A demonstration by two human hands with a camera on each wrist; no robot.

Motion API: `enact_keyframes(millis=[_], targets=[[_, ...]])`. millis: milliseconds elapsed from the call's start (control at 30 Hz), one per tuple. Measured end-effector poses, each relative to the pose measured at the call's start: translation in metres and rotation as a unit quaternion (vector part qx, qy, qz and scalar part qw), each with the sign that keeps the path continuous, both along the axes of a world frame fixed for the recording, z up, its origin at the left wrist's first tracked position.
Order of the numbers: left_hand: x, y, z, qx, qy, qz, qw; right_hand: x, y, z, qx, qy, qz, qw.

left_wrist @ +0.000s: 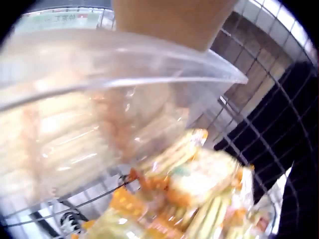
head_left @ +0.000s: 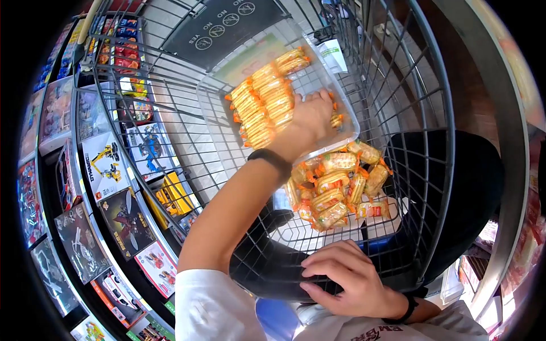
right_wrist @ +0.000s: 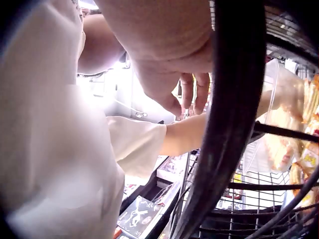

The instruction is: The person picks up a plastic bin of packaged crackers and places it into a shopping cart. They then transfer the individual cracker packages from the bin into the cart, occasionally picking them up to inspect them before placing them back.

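Observation:
My left hand reaches down into a clear plastic bin with its fingertips hidden. Orange wrapper ends of a snack packet show right beside it; I cannot tell whether the fingers grip it. Rows of packaged snacks stand on edge in the bin's left part. Through the bin wall in the left wrist view, wrapped packets lie below my wrist. Loose snack packets are heaped in front of the bin. My right hand, loosely bent and holding nothing, hovers by the cart's near edge.
The wire shopping cart surrounds the bin and heap. Shelves of boxed toys line the left side. A dark seat flap with printed symbols is at the cart's far end. A metal shelf edge curves along the right.

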State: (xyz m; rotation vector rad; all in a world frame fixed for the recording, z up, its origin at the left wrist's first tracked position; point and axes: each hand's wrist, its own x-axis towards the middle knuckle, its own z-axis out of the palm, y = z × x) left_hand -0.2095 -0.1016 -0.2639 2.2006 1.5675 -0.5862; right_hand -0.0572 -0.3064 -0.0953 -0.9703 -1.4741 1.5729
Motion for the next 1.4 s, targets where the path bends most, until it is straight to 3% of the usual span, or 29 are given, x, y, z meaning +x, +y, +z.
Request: enact_keyframes(millis=[100,233,300,400,533,667,867,933,1000,1100,1200,1267,1333,1400], targets=[[-0.005,0.017,0.025,-0.058,-0.045,0.059,0.996,0.001,0.001,-0.001,-0.007,0.004,-0.004,1.000],[-0.037,0.055,0.045,-0.032,-0.144,0.059,0.987,-0.002,0.002,-0.001,-0.021,0.012,0.001,1.000],[-0.044,0.076,0.053,0.073,-0.107,-0.012,0.991,-0.002,0.002,-0.001,-0.024,0.011,0.009,1.000],[-0.061,0.095,0.028,0.133,-0.077,-0.092,0.984,-0.003,0.003,-0.002,-0.027,0.004,0.019,0.999],[-0.053,0.088,-0.004,0.076,0.013,-0.127,0.989,-0.001,0.006,-0.004,-0.018,-0.025,0.034,0.999],[-0.035,0.093,0.009,0.039,0.011,-0.037,0.999,-0.001,0.005,-0.005,-0.029,-0.024,0.057,0.998],[-0.056,0.095,-0.022,0.075,0.011,-0.064,0.995,-0.002,0.004,-0.005,-0.037,-0.028,0.060,0.997],[-0.054,0.093,-0.012,0.068,-0.015,-0.047,0.996,-0.002,0.004,-0.005,-0.039,-0.026,0.063,0.997],[-0.049,0.093,-0.002,0.069,0.038,-0.112,0.991,-0.001,0.004,-0.006,-0.040,-0.027,0.062,0.997],[-0.059,0.096,-0.008,0.066,0.018,-0.124,0.990,0.000,0.008,-0.002,-0.036,-0.034,0.069,0.996],[-0.055,0.102,-0.004,0.024,0.062,-0.101,0.993,-0.002,0.006,-0.001,-0.033,-0.034,0.058,0.997],[-0.063,0.102,0.003,0.066,0.003,-0.094,0.993,-0.001,0.007,0.001,-0.017,-0.046,0.057,0.997],[-0.064,0.092,0.029,0.097,-0.102,-0.017,0.990,0.000,0.004,0.003,-0.043,-0.044,0.052,0.997],[-0.073,0.087,0.056,0.120,-0.105,-0.008,0.987,-0.001,0.003,0.006,-0.027,-0.046,0.038,0.998]])
